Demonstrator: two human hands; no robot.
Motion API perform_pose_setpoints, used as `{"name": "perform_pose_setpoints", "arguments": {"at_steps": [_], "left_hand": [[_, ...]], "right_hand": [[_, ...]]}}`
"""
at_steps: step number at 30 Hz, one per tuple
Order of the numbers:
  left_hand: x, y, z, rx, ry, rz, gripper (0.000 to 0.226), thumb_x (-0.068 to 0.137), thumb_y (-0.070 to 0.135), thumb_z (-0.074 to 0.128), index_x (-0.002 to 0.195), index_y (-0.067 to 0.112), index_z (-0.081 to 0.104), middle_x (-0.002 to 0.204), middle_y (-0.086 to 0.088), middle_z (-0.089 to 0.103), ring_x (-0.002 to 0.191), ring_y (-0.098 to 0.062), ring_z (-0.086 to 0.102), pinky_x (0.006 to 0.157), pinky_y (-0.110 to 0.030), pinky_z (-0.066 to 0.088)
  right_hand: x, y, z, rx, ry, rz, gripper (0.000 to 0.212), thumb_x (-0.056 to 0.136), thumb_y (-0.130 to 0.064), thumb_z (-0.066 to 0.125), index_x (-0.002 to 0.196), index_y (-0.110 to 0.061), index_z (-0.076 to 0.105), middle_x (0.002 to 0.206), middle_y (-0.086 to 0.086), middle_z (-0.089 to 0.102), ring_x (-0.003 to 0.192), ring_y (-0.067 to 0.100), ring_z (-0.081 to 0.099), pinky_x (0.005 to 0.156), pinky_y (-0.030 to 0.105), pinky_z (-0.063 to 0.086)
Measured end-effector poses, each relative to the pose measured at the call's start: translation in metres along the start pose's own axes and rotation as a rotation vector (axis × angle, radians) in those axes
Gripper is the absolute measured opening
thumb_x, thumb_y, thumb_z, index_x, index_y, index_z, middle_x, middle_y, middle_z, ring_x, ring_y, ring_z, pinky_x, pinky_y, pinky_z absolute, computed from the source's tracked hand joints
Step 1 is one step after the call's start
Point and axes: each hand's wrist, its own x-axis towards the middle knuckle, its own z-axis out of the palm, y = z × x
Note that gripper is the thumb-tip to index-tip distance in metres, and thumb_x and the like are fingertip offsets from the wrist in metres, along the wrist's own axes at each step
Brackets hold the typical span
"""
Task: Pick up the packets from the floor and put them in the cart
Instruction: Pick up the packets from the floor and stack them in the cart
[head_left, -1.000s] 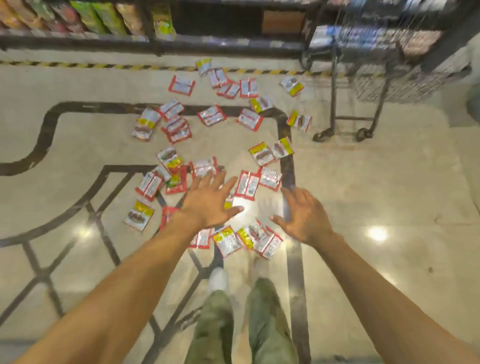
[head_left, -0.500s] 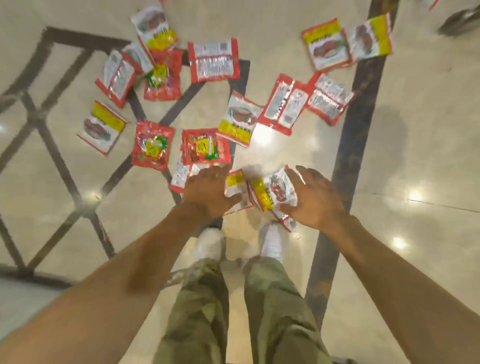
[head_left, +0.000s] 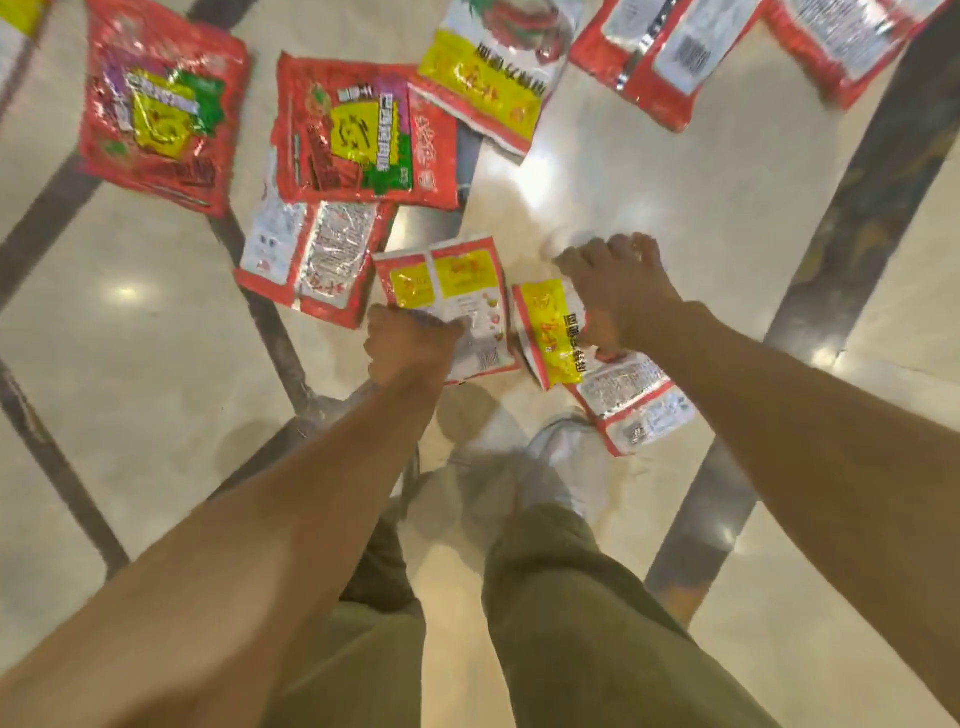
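Several red, yellow and silver snack packets lie scattered on the shiny floor. My left hand (head_left: 410, 345) grips the near edge of a red-edged white packet with yellow panels (head_left: 457, 291). My right hand (head_left: 618, 291) holds a yellow-and-white packet (head_left: 548, 332), its fingers curled over the packet's far part. A silver packet with a red border (head_left: 636, 400) lies just under my right wrist. The cart is out of view.
More packets lie farther out: a silver-backed one (head_left: 311, 260), a red one with a yellow label (head_left: 363, 135), another red one (head_left: 161, 109), a yellow-white one (head_left: 493, 67). My white shoes (head_left: 561, 457) stand just behind the held packets. Dark inlaid stripes cross the floor.
I have bent much lower, so the floor and packets look far larger. Both hands went from hovering open over the pile to closing on packets.
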Motion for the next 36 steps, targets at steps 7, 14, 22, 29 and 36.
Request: {"name": "perform_pose_setpoints", "arguments": {"at_steps": [7, 14, 22, 29, 36], "left_hand": [[-0.018, 0.006, -0.013, -0.268, -0.166, 0.105, 0.037, 0.077, 0.014, 0.091, 0.109, 0.021, 0.073, 0.110, 0.001, 0.079, 0.094, -0.014, 0.075, 0.082, -0.036, 0.065], [-0.107, 0.051, -0.131, -0.356, -0.350, 0.159, 0.043, 0.079, 0.003, 0.088, 0.118, 0.014, 0.074, 0.111, 0.001, 0.079, 0.102, -0.019, 0.077, 0.091, -0.041, 0.062], [-0.331, 0.161, -0.356, -0.291, -0.657, 0.385, 0.041, 0.092, -0.001, 0.073, 0.130, 0.011, 0.069, 0.121, -0.001, 0.077, 0.110, -0.019, 0.075, 0.087, -0.028, 0.061], [-0.520, 0.259, -0.504, -0.217, -0.762, 0.521, 0.040, 0.092, -0.007, 0.068, 0.122, 0.018, 0.069, 0.116, -0.003, 0.079, 0.110, -0.031, 0.074, 0.089, -0.044, 0.061], [-0.649, 0.326, -0.560, -0.209, -0.840, 0.690, 0.037, 0.090, -0.002, 0.073, 0.125, 0.010, 0.066, 0.117, -0.011, 0.078, 0.106, -0.034, 0.076, 0.088, -0.048, 0.062]], "right_hand": [[-0.024, 0.005, -0.019, 0.266, -0.110, 0.060, 0.041, 0.082, -0.044, 0.080, 0.110, -0.020, 0.062, 0.109, 0.008, 0.060, 0.110, 0.035, 0.063, 0.087, 0.040, 0.048], [-0.150, 0.012, -0.097, 0.968, -0.007, 0.388, 0.049, 0.066, -0.050, 0.082, 0.105, -0.023, 0.069, 0.100, 0.003, 0.076, 0.095, 0.027, 0.070, 0.083, 0.036, 0.053], [-0.432, 0.003, -0.309, 1.835, 0.285, 0.469, 0.018, 0.087, 0.014, 0.072, 0.101, 0.004, 0.069, 0.074, 0.004, 0.079, 0.062, 0.017, 0.077, 0.060, 0.029, 0.062], [-0.644, -0.005, -0.451, 1.978, 0.591, 0.544, 0.030, 0.085, 0.012, 0.072, 0.114, 0.010, 0.067, 0.103, 0.026, 0.078, 0.081, 0.036, 0.077, 0.084, 0.056, 0.064], [-0.779, 0.012, -0.508, 1.942, 0.947, 0.583, 0.031, 0.082, -0.004, 0.085, 0.108, -0.014, 0.074, 0.107, 0.009, 0.081, 0.094, 0.029, 0.077, 0.089, 0.044, 0.062]]}}
